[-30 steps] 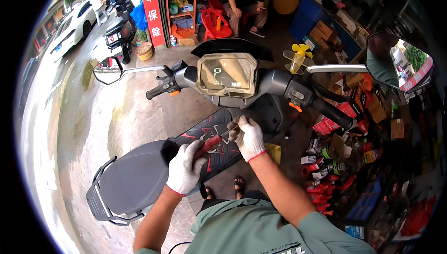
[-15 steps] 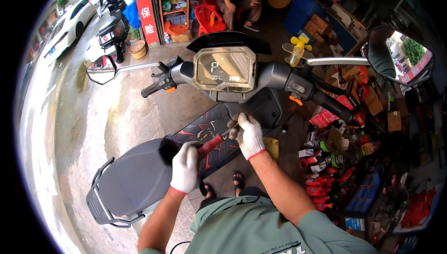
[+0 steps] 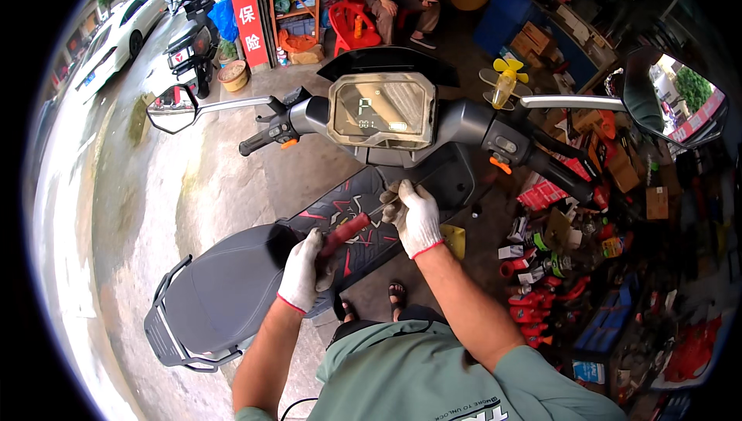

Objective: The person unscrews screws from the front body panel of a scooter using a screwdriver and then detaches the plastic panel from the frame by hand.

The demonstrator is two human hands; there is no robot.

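Observation:
My left hand (image 3: 304, 266), in a white glove with a red cuff edge, is closed round a red cylindrical power tool (image 3: 345, 232). The tool tilts up to the right above the scooter's patterned footboard (image 3: 363, 243). My right hand (image 3: 413, 212), gloved alike, has its darkened fingertips pinched together near the scooter's front panel (image 3: 448, 181); what they hold is too small to make out. The tool's front end stands apart from those fingers. The scooter's dark seat (image 3: 224, 290) lies left of my left hand.
Ahead are the display (image 3: 382, 112), left handlebar grip (image 3: 259, 141), right grip (image 3: 568, 178) and mirrors. Boxes and red bottles (image 3: 533, 305) crowd the floor at right. A person sits near a red chair (image 3: 352, 23) at the back; a white car (image 3: 116, 39) stands far left.
The tool in my left hand has turned slightly, and the thin metal shaft seen toward my right hand no longer shows clearly. My right hand stays pinched. The view has shifted slightly.

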